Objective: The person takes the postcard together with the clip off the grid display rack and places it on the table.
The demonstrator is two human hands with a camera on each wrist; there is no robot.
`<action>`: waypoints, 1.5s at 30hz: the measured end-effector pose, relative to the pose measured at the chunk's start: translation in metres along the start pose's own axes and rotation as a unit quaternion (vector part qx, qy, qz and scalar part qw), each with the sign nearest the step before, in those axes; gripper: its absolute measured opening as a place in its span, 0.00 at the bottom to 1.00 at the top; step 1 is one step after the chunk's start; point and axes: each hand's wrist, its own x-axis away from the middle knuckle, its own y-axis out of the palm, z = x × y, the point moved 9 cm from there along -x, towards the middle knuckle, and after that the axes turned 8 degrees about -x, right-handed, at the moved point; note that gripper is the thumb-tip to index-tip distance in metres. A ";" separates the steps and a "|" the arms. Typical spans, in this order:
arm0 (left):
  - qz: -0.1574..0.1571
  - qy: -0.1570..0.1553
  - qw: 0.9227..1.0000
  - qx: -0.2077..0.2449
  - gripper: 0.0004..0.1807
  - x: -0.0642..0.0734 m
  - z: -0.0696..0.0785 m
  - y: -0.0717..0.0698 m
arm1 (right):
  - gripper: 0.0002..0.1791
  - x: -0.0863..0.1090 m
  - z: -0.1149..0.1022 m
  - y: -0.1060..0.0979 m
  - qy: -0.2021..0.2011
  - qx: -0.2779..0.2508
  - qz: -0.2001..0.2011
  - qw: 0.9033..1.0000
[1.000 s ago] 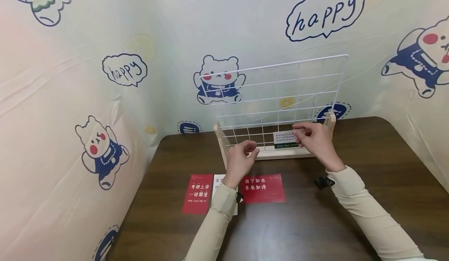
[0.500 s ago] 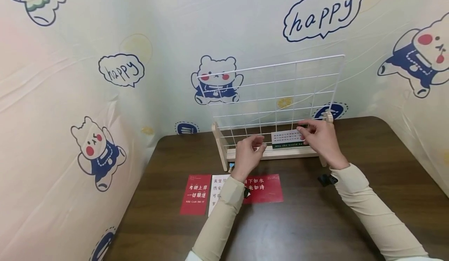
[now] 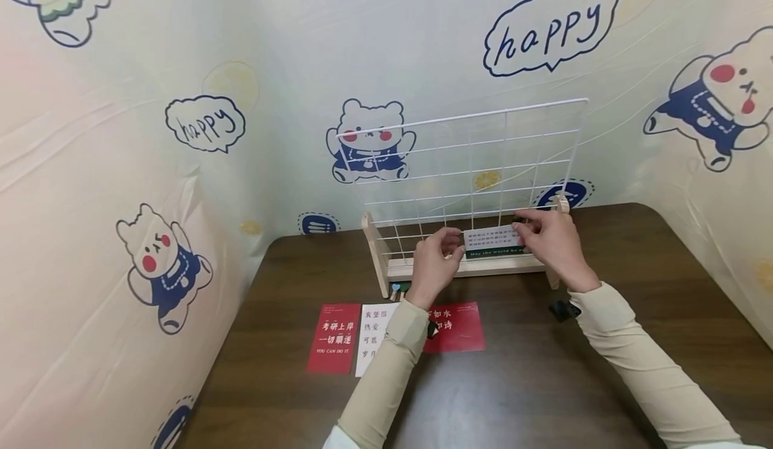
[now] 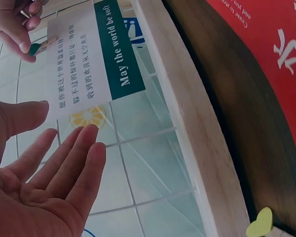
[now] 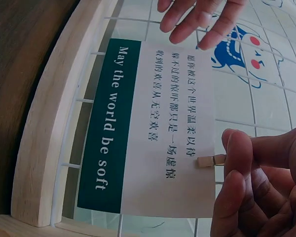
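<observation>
A white and green card (image 5: 160, 128) printed with "May the world be soft" stands upright against the white wire grid (image 3: 465, 117), low down above its wooden base (image 4: 187, 98). At the card's upper edge, my right hand (image 3: 552, 244) pinches a small wooden clothespin (image 5: 205, 161) between thumb and finger; the left wrist view shows green on its end. The clothespin's tip overlaps the card. My left hand (image 3: 436, 264) is beside the card's left edge, and in the left wrist view its fingers are spread and relaxed with nothing in them.
On the dark wooden table lie a red card (image 3: 332, 341), a white card (image 3: 370, 341) partly under my left sleeve, and a wide red card (image 3: 461, 331). Heart-topped clothespins (image 3: 396, 289) lie by the rack's left foot. A patterned cloth (image 3: 290, 120) hangs behind.
My left hand has moved right, up to the card's left edge. My right hand has shifted slightly right along the card's top, so more of its print shows. The head view has turned slightly.
</observation>
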 end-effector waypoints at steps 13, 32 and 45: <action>0.010 -0.007 1.000 0.019 0.12 -0.004 0.002 0.008 | 0.17 -0.003 0.002 0.002 -0.013 0.037 -0.001 0.999; 0.032 -0.011 0.999 -0.022 0.06 -0.011 0.004 0.009 | 0.13 -0.005 0.005 -0.003 -0.016 0.043 0.014 0.999; 0.041 -0.005 0.999 -0.031 0.07 -0.012 0.005 0.008 | 0.10 -0.009 0.007 -0.005 -0.013 -0.006 0.001 1.000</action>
